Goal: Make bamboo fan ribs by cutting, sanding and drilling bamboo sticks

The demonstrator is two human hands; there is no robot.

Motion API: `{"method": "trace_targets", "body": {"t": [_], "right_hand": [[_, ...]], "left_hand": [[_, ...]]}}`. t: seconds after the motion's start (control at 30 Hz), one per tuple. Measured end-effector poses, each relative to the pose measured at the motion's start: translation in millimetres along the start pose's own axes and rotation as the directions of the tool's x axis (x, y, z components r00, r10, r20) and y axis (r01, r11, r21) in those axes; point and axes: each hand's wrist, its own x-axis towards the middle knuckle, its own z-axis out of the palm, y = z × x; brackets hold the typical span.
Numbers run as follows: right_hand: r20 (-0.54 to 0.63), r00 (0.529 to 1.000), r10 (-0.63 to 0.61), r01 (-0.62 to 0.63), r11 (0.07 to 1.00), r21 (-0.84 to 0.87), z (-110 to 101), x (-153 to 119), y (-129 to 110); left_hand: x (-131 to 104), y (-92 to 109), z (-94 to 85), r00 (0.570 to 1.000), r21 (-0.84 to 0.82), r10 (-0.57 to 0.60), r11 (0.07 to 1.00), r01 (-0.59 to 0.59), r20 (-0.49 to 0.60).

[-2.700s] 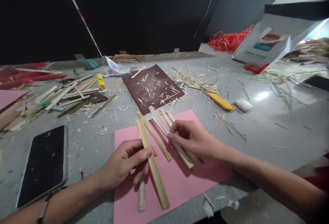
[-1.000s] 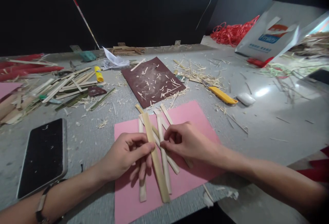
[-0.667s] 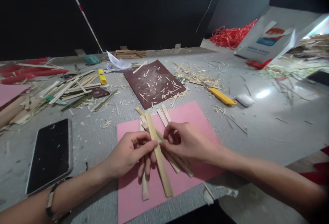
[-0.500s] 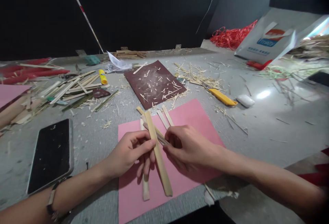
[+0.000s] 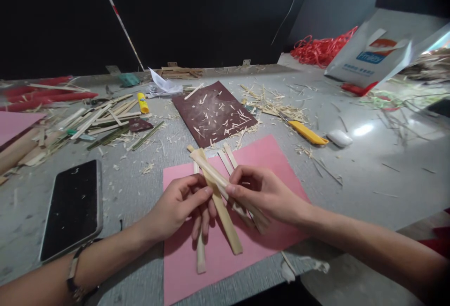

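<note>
My left hand [image 5: 188, 205] pinches a flat yellowish bamboo strip [image 5: 228, 231] between thumb and fingers. The strip slants down toward me. My right hand [image 5: 263, 191] is closed on a paler wooden strip [image 5: 213, 171], which crosses over the left hand's strip near its upper end. More strip ends show below the right hand. Beneath my left fingers lies another pale strip [image 5: 200, 254], partly hidden. Two thin strips [image 5: 230, 156] point away from behind the right hand. Under it all is a sheet of pink paper [image 5: 183, 282].
A phone [image 5: 72, 210] lies left. Beyond the paper are a brown sheet [image 5: 214, 109] strewn with shavings, a yellow utility knife [image 5: 307, 132], a white lump [image 5: 339, 138] and a glue stick [image 5: 142, 103]. Wooden strips [image 5: 105, 121] are piled left. A bag [image 5: 369, 57] stands back right.
The right hand's strip has turned its broad face up and now lies across the left hand's strip. My right hand has shifted slightly. My left hand keeps its pinch.
</note>
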Motion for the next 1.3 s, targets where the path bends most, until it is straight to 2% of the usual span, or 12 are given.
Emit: {"method": "trace_targets", "body": {"t": [0.17, 0.27, 0.37, 0.7, 0.97, 1.17, 1.3], "right_hand": [[-0.055, 0.994, -0.098, 0.097, 0.995, -0.021, -6.9, 1.8, -0.6], [-0.006, 0.998, -0.069, 0.069, 0.998, -0.009, -10.1, 3.5, -0.6], [0.036, 0.998, -0.043, 0.045, 0.996, -0.073, -7.9, 4.5, 2.7], [0.071, 0.997, -0.043, 0.052, 0.989, -0.138, 1.7, 3.8, 16.5], [0.095, 0.994, -0.058, 0.078, 0.97, -0.232, 2.4, 4.1, 21.1], [0.102, 0.985, -0.14, 0.164, 0.945, -0.282, 2.0, 2.9, 19.4], [0.106, 0.962, -0.253, 0.274, 0.878, -0.391, 3.4, 0.4, 17.4]], "left_hand": [[-1.2, 1.7, -1.8, 0.999, -0.048, 0.042, 0.998, -0.042, 0.003], [-2.1, 1.0, -2.9, 1.0, -0.074, 0.026, 0.997, -0.027, -0.004], [-3.0, -0.6, -3.1, 1.0, -0.063, -0.007, 0.998, 0.008, 0.01], [-3.1, 1.2, -2.0, 0.998, 0.025, -0.033, 0.999, 0.032, 0.048], [-4.6, -3.7, -2.9, 0.995, -0.015, -0.042, 0.999, 0.043, 0.085], [-3.0, -3.5, -3.9, 0.987, -0.059, -0.044, 0.997, 0.054, 0.152], [-4.9, -3.3, -1.8, 0.988, -0.047, -0.042, 0.998, 0.05, 0.152]]}}
